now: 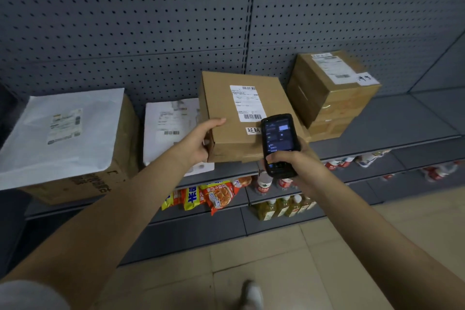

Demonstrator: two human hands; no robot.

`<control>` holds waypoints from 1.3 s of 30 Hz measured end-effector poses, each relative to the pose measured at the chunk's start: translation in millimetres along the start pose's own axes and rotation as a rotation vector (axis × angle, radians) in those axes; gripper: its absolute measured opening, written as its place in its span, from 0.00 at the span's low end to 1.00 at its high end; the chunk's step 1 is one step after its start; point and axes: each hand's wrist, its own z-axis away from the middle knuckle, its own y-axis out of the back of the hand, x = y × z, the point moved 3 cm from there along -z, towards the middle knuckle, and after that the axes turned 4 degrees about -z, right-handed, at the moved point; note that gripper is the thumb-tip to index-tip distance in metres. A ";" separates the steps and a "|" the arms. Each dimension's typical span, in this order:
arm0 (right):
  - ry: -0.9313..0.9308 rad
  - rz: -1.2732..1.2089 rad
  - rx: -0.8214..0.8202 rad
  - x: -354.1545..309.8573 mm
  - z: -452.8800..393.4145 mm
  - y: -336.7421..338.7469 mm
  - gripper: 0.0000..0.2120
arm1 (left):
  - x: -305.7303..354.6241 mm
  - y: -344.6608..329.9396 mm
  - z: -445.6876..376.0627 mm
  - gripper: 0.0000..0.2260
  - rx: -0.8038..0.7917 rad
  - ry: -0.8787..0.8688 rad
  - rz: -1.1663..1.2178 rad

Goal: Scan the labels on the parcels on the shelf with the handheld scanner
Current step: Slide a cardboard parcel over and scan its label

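A flat brown cardboard parcel (226, 108) with a white barcode label (247, 103) sits tilted on the grey shelf (402, 128). My left hand (198, 141) grips its near left corner, thumb on top. My right hand (292, 166) holds the black handheld scanner (276, 141), screen lit, its top just in front of the label's lower barcode. To the left lie a white mailer bag (168, 128) and a larger white bag (63, 128) on a brown carton. A taller taped brown box (329, 93) with a label stands to the right.
The perforated grey back panel (151, 20) rises behind the parcels. Lower shelves hold snack packets (208, 196), water bottles (264, 184) and yellow drink bottles (281, 206). Tiled floor lies below, with my white shoe (253, 294) on it.
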 end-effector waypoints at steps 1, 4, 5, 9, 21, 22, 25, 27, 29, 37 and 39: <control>-0.002 -0.011 0.006 -3.0 -9.0 8.6 0.37 | 1.5 -6.6 -10.3 0.12 -0.005 0.017 -0.003; -0.030 -0.030 0.014 -10.2 -36.6 32.6 0.34 | 3.7 -23.6 -41.2 0.16 0.011 0.046 0.006; -0.035 -0.020 0.021 -12.9 -45.6 39.6 0.35 | 3.2 -28.7 -51.8 0.19 0.014 0.056 0.016; -0.042 -0.019 0.023 -20.6 -76.8 62.1 0.40 | -2.8 -46.4 -82.0 0.22 0.007 0.081 0.064; -0.078 0.026 -0.004 -29.1 -123.9 92.3 0.36 | -6.5 -68.6 -129.9 0.16 0.074 0.030 0.048; -0.083 0.024 -0.001 -28.4 -125.0 92.9 0.36 | -5.8 -67.3 -132.5 0.14 0.094 0.030 0.017; -0.080 0.041 -0.007 -27.6 -128.4 93.4 0.37 | -3.6 -64.4 -140.5 0.06 0.100 0.042 -0.062; -0.080 0.040 -0.009 -27.6 -129.5 93.7 0.37 | -3.0 -64.2 -143.6 0.07 0.080 0.042 -0.093; -0.077 0.041 -0.017 -27.6 -129.4 93.1 0.36 | -4.8 -61.9 -146.0 0.09 0.066 0.046 -0.101; -0.086 -0.052 -0.039 -29.0 -125.1 84.8 0.34 | 2.3 -54.1 -137.1 0.11 0.081 0.076 -0.110; -0.081 -0.053 -0.063 -29.2 -125.0 77.5 0.35 | 5.8 -47.1 -133.0 0.22 0.123 0.046 -0.145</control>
